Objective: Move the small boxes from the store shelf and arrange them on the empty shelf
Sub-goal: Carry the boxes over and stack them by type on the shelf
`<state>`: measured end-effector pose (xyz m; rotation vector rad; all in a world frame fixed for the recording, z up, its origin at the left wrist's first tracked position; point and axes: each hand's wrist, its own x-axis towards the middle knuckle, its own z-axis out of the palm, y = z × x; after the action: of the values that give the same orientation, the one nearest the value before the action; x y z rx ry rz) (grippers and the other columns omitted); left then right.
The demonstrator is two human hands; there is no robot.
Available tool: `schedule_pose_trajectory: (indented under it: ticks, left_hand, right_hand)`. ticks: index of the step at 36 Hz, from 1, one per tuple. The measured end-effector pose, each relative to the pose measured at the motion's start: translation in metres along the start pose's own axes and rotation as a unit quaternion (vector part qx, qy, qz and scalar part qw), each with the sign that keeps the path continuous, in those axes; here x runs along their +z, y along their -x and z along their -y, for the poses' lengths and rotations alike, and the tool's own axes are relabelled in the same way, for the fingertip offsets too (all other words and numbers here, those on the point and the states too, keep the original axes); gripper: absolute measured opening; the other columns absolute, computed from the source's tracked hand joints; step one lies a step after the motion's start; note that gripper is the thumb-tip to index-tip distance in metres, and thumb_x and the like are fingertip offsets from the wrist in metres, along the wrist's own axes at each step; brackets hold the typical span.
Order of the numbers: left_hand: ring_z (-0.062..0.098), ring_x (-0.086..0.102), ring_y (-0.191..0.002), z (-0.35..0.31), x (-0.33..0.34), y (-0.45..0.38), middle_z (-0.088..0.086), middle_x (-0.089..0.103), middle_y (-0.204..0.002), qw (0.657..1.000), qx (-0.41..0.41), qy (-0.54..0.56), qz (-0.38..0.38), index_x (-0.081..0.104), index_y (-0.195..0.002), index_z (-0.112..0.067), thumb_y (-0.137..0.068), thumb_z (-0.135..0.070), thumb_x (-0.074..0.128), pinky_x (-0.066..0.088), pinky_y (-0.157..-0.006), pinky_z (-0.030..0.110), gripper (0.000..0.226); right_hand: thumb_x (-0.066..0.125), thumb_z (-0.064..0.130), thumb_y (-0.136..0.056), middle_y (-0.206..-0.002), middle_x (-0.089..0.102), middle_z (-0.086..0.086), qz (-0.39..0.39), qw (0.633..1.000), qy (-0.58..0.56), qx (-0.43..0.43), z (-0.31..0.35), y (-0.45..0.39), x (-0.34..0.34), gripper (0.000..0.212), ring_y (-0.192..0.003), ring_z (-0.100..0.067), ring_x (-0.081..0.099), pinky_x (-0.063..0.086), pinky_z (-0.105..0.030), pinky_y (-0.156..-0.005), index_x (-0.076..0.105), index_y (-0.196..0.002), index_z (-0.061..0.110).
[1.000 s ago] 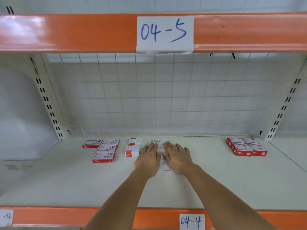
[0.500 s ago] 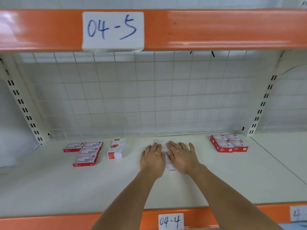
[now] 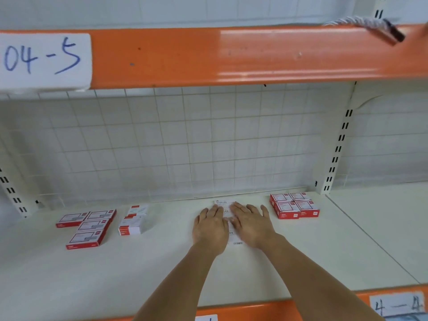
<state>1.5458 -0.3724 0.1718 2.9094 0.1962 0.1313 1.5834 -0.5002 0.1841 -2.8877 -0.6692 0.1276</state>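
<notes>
Both hands, the left hand and right hand, lie flat with fingers spread on white boxes mid-shelf. Red boxes sit beside them; more boxes wait, looking unsorted.

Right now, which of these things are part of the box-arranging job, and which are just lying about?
Part of the job:
white boxes under both hands
left hand
right hand
red boxes
flat red boxes
white stack
shelf

Lying about:
rope
04-5 label
</notes>
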Motion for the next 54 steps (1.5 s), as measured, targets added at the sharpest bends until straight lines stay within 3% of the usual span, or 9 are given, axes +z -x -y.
schedule_pose_trajectory:
  ticks: [8,14,19,24,29,34,43,54]
  left_hand:
    - [0.019,0.012,-0.147,0.002,-0.005,0.004,-0.004,0.015,-0.160,1.000,-0.010,0.017,0.001,0.018,-0.153,-0.021,-0.105,-0.037,0.018,0.008,-0.120,0.033,0.051]
    - [0.014,0.035,-0.136,0.043,-0.034,0.022,-0.007,0.045,-0.145,0.988,-0.028,0.044,-0.148,0.041,-0.143,-0.022,-0.105,-0.030,0.028,0.018,-0.112,0.026,0.042]
    - [0.018,0.049,-0.122,0.117,-0.060,0.032,-0.002,0.061,-0.129,0.967,-0.077,0.062,-0.234,0.061,-0.127,-0.018,-0.100,-0.013,0.042,0.033,-0.099,0.028,0.033]
    - [0.016,0.039,-0.131,0.177,-0.073,0.035,-0.008,0.047,-0.143,0.970,-0.147,0.073,-0.179,0.051,-0.137,-0.022,-0.102,-0.012,0.037,0.041,-0.095,0.032,0.039]
    - [0.014,0.033,-0.140,0.205,-0.070,0.029,-0.005,0.025,-0.157,0.986,-0.112,0.069,-0.100,0.034,-0.148,-0.022,-0.100,-0.004,0.038,0.033,-0.108,0.027,0.051]
    - [0.013,0.037,-0.137,0.211,-0.065,0.026,-0.006,0.033,-0.154,0.990,-0.077,0.075,-0.087,0.042,-0.144,-0.022,-0.101,-0.010,0.036,0.032,-0.108,0.027,0.045]
    - [0.010,0.038,-0.137,0.193,-0.057,0.017,-0.001,0.036,-0.153,0.989,-0.051,0.084,-0.107,0.040,-0.144,-0.015,-0.104,-0.015,0.033,0.024,-0.105,0.014,0.041]
    - [0.010,0.039,-0.136,0.174,-0.050,0.010,-0.001,0.039,-0.151,0.991,-0.041,0.089,-0.095,0.045,-0.142,-0.015,-0.104,-0.015,0.032,0.024,-0.106,0.014,0.040]
  right_hand:
    - [0.019,0.041,-0.103,-0.160,0.012,0.013,0.003,1.000,0.007,-0.002,0.001,-0.001,-0.003,0.050,-0.146,-0.018,0.013,0.001,-0.047,-0.118,0.018,-0.152,0.028]
    - [0.026,0.039,-0.102,-0.148,0.040,0.008,-0.112,0.994,0.015,0.006,0.031,-0.010,-0.024,0.047,-0.138,-0.015,0.028,0.015,-0.038,-0.112,0.032,-0.147,0.026]
    - [0.033,0.041,-0.101,-0.138,0.053,0.003,-0.099,0.993,-0.003,-0.068,0.104,-0.018,-0.018,0.043,-0.130,-0.019,0.041,0.025,-0.034,-0.106,0.044,-0.139,0.024]
    - [0.040,0.051,-0.096,-0.136,0.053,0.000,-0.041,0.991,0.013,-0.127,0.174,-0.026,0.007,0.053,-0.127,-0.024,0.042,0.029,-0.038,-0.101,0.040,-0.141,0.023]
    - [0.041,0.052,-0.095,-0.149,0.036,0.003,-0.040,0.990,0.002,-0.137,0.209,-0.040,0.023,0.062,-0.132,-0.023,0.035,0.027,-0.039,-0.104,0.028,-0.148,0.022]
    - [0.041,0.048,-0.097,-0.158,0.022,0.006,-0.030,0.991,0.002,-0.130,0.213,-0.050,0.027,0.060,-0.137,-0.022,0.030,0.023,-0.040,-0.107,0.024,-0.150,0.024]
    - [0.039,0.037,-0.099,-0.154,0.029,0.012,-0.058,0.993,0.001,-0.100,0.196,-0.053,0.027,0.044,-0.132,-0.019,0.036,0.021,-0.038,-0.105,0.039,-0.142,0.028]
    - [0.040,0.036,-0.098,-0.150,0.035,0.014,-0.056,0.995,0.000,-0.078,0.178,-0.046,0.021,0.042,-0.129,-0.019,0.038,0.020,-0.038,-0.105,0.040,-0.139,0.027]
